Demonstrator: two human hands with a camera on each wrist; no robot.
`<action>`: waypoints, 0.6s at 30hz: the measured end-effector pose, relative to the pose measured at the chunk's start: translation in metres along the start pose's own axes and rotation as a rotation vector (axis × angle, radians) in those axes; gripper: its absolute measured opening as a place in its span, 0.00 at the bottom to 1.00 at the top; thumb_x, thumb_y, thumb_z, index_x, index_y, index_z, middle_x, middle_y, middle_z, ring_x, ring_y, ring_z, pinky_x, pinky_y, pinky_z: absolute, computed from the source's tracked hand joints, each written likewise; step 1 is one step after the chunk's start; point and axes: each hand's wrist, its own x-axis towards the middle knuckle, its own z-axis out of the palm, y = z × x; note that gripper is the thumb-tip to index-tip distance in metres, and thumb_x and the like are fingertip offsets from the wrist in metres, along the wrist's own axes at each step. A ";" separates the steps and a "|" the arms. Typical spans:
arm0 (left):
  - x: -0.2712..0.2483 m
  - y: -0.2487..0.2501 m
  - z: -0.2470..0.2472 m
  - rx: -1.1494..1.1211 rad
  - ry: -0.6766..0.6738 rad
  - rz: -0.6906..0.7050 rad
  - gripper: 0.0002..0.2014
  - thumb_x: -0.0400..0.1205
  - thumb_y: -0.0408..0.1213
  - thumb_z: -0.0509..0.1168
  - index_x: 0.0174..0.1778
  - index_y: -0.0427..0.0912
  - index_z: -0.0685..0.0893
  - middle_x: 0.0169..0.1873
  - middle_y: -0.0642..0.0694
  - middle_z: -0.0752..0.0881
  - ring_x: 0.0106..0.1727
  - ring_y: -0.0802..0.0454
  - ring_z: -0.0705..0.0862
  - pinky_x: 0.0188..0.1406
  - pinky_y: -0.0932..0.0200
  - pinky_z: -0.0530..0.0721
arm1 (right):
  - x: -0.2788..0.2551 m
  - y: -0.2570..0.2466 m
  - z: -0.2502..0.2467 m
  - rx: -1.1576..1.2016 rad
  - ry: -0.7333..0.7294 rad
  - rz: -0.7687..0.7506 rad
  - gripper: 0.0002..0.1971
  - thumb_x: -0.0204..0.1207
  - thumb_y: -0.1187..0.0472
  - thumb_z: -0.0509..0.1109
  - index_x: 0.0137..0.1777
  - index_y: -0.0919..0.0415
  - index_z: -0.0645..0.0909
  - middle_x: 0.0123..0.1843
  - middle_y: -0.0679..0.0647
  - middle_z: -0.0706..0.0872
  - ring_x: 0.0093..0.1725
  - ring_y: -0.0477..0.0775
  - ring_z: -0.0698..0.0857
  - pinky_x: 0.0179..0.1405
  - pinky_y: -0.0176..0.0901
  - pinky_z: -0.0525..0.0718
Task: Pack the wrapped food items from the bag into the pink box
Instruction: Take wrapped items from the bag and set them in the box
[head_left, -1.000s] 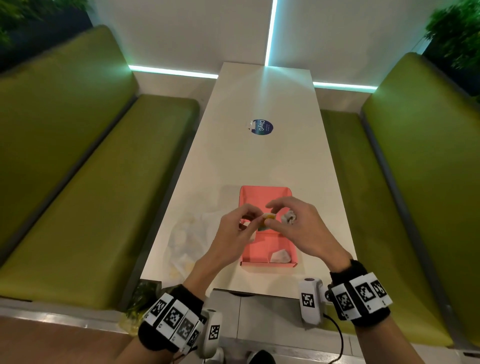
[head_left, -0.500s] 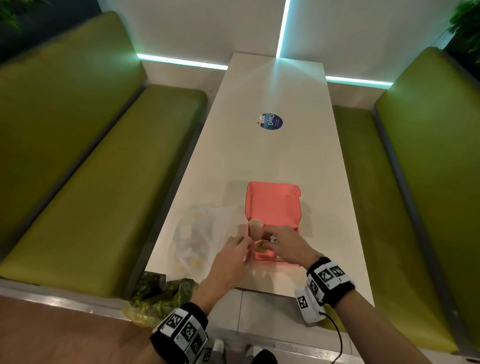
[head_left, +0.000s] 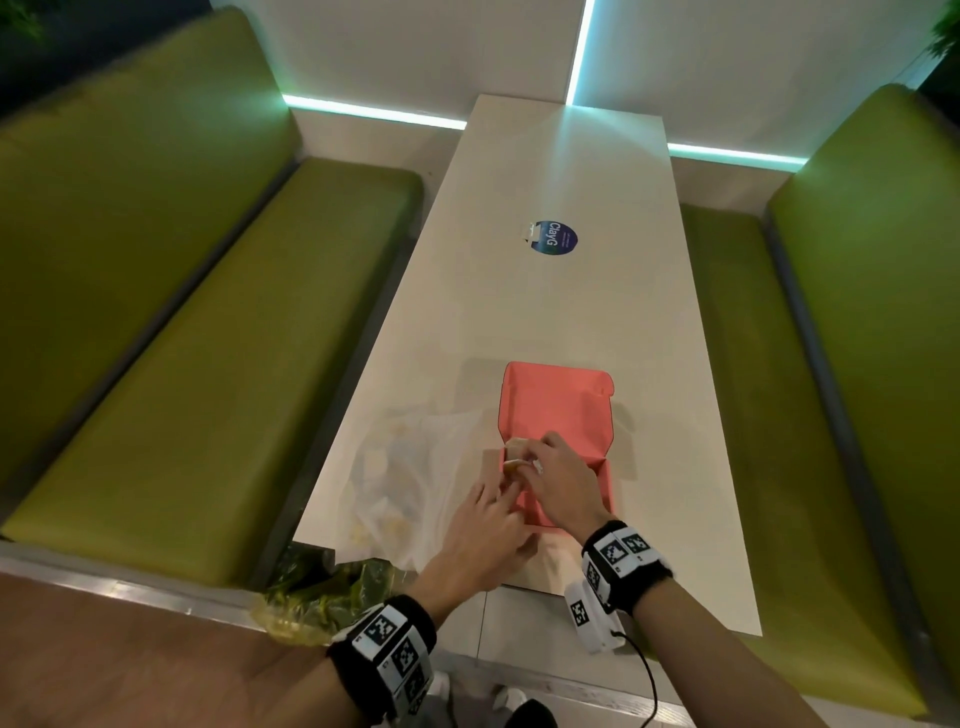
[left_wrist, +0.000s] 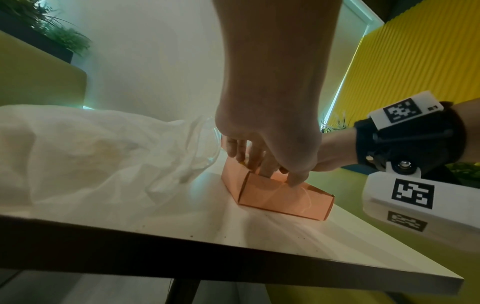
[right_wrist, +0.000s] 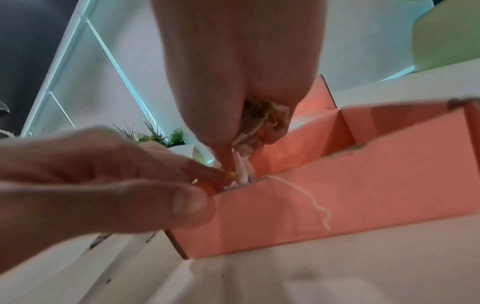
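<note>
The pink box (head_left: 558, 415) lies open on the white table (head_left: 561, 171), its lid folded away from me. My right hand (head_left: 524, 460) reaches into the box's left side and grips a wrapped food item (right_wrist: 259, 123), clear film around yellow food. My left hand (head_left: 506, 493) meets it at the box's near left corner (right_wrist: 285, 209). Its fingertips (right_wrist: 210, 174) touch the wrap and its thumb lies against the box wall. A second wrapped piece (head_left: 517, 445) sits in the box just beyond the hands. The clear bag (head_left: 405, 467) lies left of the box, several items inside.
Green bench seats (head_left: 218, 374) run along both sides of the table. A round blue sticker (head_left: 555, 238) is farther up the tabletop. A crumpled green-yellow plastic bag (head_left: 322, 597) sits below the table's near left corner. The table's front edge (left_wrist: 233, 253) is close under my wrists.
Both hands have come down from above the box to its near left corner with the wrapped item. The head view has tilted and shifted, showing more floor.
</note>
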 end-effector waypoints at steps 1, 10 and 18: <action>0.001 0.001 0.001 0.005 0.012 -0.016 0.14 0.73 0.59 0.70 0.38 0.52 0.92 0.59 0.44 0.88 0.64 0.43 0.82 0.51 0.52 0.83 | 0.001 0.000 0.002 -0.018 0.022 0.004 0.09 0.84 0.51 0.65 0.59 0.53 0.81 0.54 0.49 0.77 0.50 0.54 0.83 0.46 0.54 0.85; 0.008 0.002 0.008 -0.008 -0.019 -0.029 0.33 0.83 0.63 0.51 0.58 0.37 0.88 0.72 0.34 0.79 0.73 0.36 0.74 0.63 0.41 0.77 | 0.004 0.002 0.004 -0.133 0.074 -0.020 0.10 0.85 0.50 0.63 0.58 0.56 0.76 0.54 0.51 0.78 0.50 0.55 0.83 0.40 0.49 0.82; 0.007 0.000 0.009 -0.063 0.018 -0.023 0.29 0.81 0.62 0.53 0.49 0.41 0.89 0.70 0.38 0.82 0.68 0.37 0.79 0.55 0.44 0.80 | 0.001 0.021 -0.028 0.044 0.041 0.016 0.08 0.81 0.54 0.70 0.56 0.53 0.84 0.52 0.47 0.82 0.50 0.50 0.83 0.52 0.49 0.83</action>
